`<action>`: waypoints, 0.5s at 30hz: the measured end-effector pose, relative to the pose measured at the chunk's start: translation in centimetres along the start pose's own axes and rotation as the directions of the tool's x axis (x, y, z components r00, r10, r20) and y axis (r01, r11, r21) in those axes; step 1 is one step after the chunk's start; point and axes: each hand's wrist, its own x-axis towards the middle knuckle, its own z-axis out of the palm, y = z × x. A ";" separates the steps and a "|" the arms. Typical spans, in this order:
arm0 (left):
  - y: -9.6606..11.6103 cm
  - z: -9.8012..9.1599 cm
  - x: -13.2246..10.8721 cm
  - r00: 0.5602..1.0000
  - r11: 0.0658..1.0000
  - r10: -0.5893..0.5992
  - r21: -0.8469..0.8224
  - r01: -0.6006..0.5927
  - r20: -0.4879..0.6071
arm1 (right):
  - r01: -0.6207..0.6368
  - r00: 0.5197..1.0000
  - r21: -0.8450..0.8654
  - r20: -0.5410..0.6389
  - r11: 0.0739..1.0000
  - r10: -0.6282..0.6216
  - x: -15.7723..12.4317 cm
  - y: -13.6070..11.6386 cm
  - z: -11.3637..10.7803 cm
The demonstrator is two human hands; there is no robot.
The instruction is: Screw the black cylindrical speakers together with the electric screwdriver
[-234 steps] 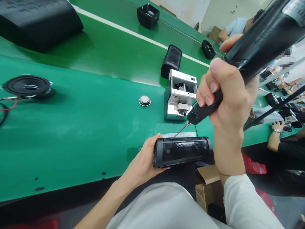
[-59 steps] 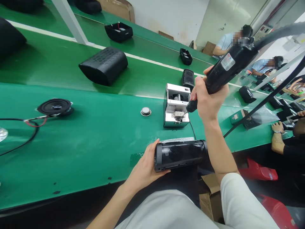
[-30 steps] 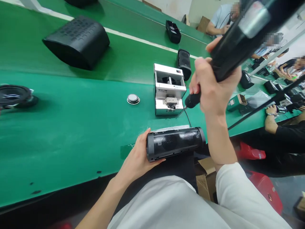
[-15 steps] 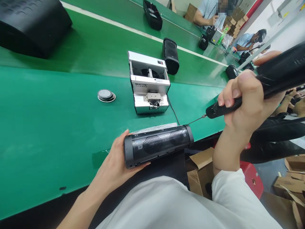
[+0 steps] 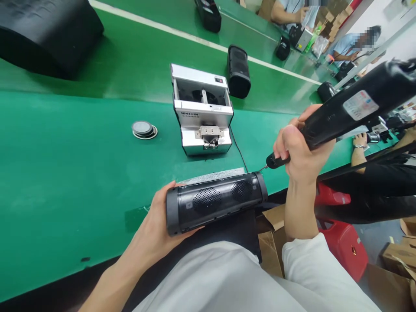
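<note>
Standing below, a cardboard box [image 5: 269, 252] hides its contents; left grip [image 5: 157, 222] clasps speaker [image 5: 216, 201], right grip [image 5: 301, 151] screwdriver [image 5: 344, 108].

Along the near edge of the surface [image 5: 81, 173], I hold a long black speaker [image 5: 226, 196], two perforated patches upward. My black screwdriver [image 5: 331, 119] slants down, its tip near the speaker's right end.

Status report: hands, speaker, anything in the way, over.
Left hand gripping black speaker at its left end. Right hand gripping power screwdriver; bit by speaker's right end, contact unclear. Silver machine beyond speaker, clear of bit.
</note>
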 end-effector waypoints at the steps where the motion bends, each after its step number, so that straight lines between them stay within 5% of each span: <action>1: 0.0 0.0 -0.1 1.000 1.000 -0.004 0.008 0.005 -0.003 | 0.002 1.000 0.003 0.005 1.000 -0.002 0.0 0.0 0.1; 15: -1.2 0.2 0.2 0.999 0.999 0.032 0.028 -0.034 0.038 | -0.036 0.999 -0.106 -0.039 0.994 0.032 0.7 0.4 0.0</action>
